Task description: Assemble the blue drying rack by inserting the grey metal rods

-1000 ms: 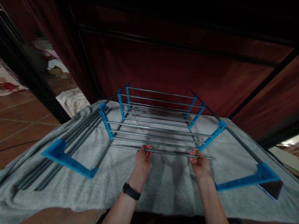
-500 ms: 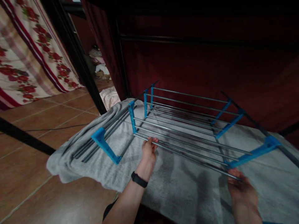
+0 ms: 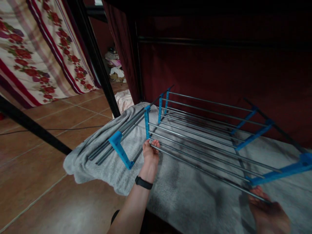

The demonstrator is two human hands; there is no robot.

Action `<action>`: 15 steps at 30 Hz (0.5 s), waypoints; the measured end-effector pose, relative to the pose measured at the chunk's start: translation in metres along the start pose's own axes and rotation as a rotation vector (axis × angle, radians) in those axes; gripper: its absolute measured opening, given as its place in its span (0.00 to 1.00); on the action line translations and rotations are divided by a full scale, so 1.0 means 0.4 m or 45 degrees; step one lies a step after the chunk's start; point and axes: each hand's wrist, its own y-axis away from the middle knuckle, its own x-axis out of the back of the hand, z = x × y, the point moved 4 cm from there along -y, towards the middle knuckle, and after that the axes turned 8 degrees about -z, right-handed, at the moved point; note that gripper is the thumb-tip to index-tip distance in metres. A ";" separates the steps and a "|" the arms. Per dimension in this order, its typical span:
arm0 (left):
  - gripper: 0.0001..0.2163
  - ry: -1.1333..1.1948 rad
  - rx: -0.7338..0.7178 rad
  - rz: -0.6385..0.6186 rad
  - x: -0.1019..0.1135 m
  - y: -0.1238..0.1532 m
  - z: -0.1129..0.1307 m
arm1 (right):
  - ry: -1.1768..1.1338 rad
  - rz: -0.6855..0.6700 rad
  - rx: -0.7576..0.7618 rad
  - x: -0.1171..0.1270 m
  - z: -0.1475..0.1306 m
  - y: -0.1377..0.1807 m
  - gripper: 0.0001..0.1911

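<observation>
A rack of grey metal tubes and blue plastic brackets (image 3: 147, 123) lies across a grey blanket. My left hand (image 3: 151, 152), with a black band on the wrist, grips the left end of a metal tube (image 3: 195, 166) close to a blue bracket. At the tube's other end my right hand (image 3: 266, 206) is closed round it, partly in shadow. The tube slants down to the right, in front of the rack's other rungs. Just above my right hand is the right front bracket (image 3: 280, 172). Left of my left hand, another blue bracket (image 3: 120, 151) stands with no rung on it.
Several loose grey tubes (image 3: 104, 154) lie on the blanket (image 3: 170, 195) at the left. A black metal post (image 3: 97, 58) rises behind them. Dark red curtain cloth (image 3: 207, 71) hangs at the back. A cable (image 3: 60, 129) runs over the tiled floor (image 3: 36, 156).
My left hand has slid toward the tube's left end, nearer the bracket. My right hand has moved right and down with the other end. The whole view has shifted, so things appear further right.
</observation>
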 end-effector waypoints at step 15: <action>0.09 -0.026 -0.016 0.012 0.006 -0.016 0.025 | 0.132 0.147 0.041 -0.032 0.003 0.058 0.17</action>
